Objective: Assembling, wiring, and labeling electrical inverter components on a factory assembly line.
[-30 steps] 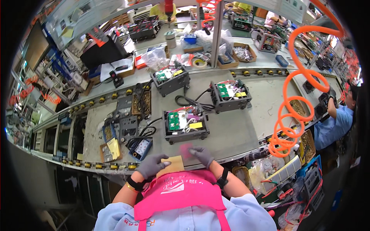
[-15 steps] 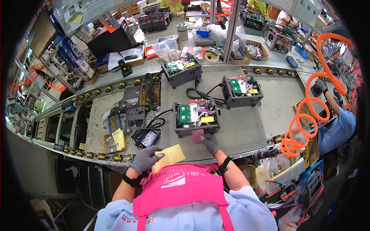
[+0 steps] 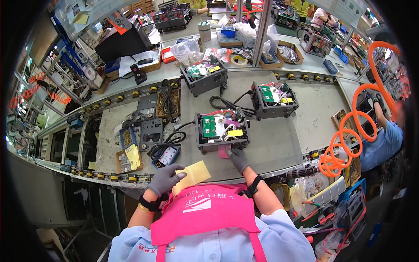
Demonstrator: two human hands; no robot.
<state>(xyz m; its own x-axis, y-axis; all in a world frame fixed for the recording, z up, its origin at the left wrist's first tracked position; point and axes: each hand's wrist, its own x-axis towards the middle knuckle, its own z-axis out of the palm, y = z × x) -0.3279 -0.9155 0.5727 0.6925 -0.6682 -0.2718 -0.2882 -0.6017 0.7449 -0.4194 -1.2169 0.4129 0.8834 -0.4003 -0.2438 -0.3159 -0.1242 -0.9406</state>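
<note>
Yellow paper sheet (image 3: 192,176) sits gripped in the grey-gloved left hand (image 3: 165,178) at the grey conveyor bench's (image 3: 279,146) near edge; right hand (image 3: 238,158) presses a pink pad (image 3: 223,152) against the open dark electronics box (image 3: 221,131). Bare bench lies right.

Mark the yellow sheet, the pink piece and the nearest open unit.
yellow sheet (image 3: 193,175), head view, middle of the sheet
pink piece (image 3: 223,153), head view, its visible left part
open unit (image 3: 221,129), head view, its inner boards
</note>
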